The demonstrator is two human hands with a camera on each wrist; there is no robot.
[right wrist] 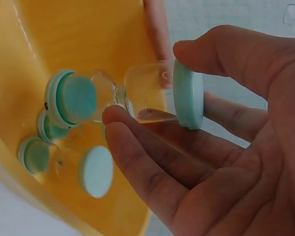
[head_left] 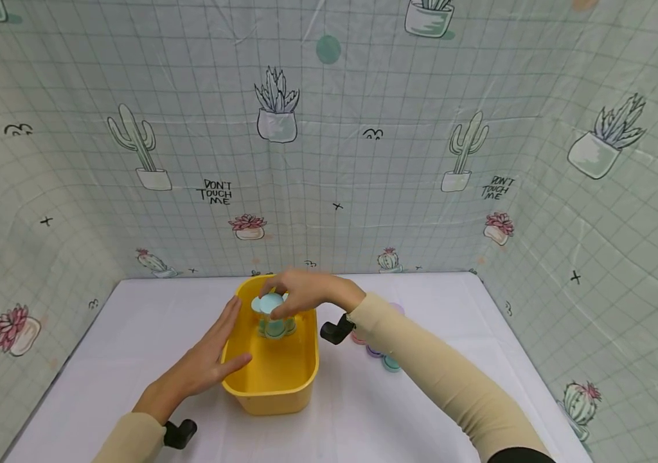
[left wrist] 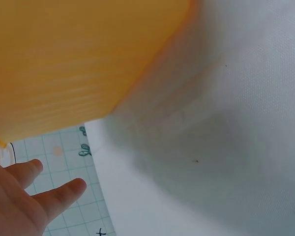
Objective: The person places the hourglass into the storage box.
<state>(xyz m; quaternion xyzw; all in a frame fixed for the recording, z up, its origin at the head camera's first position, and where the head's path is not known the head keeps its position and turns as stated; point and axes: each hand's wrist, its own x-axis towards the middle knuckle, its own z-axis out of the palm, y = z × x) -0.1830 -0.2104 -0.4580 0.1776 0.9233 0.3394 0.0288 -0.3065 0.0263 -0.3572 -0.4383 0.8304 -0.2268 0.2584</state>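
A yellow plastic bin [head_left: 279, 382] stands on the white table. My right hand [head_left: 308, 292] reaches over its far end and holds a small hourglass [right wrist: 188, 96] with mint-green caps and clear glass. In the right wrist view the thumb lies on one cap, with the fingers curled along the glass. More mint-capped hourglasses [right wrist: 96, 172] stand close by inside the bin. My left hand [head_left: 210, 360] rests at the bin's left rim, fingers extended and thumb spread over the edge. In the left wrist view, part of that hand [left wrist: 19, 201] shows beside the yellow wall.
Right of the bin, several coloured round-ended pieces, one a mint one [head_left: 391, 364], lie partly hidden behind my right sleeve [head_left: 439, 373]. A grid-patterned curtain [head_left: 335, 161] with plant drawings surrounds the white table [head_left: 103, 360] at the back and sides.
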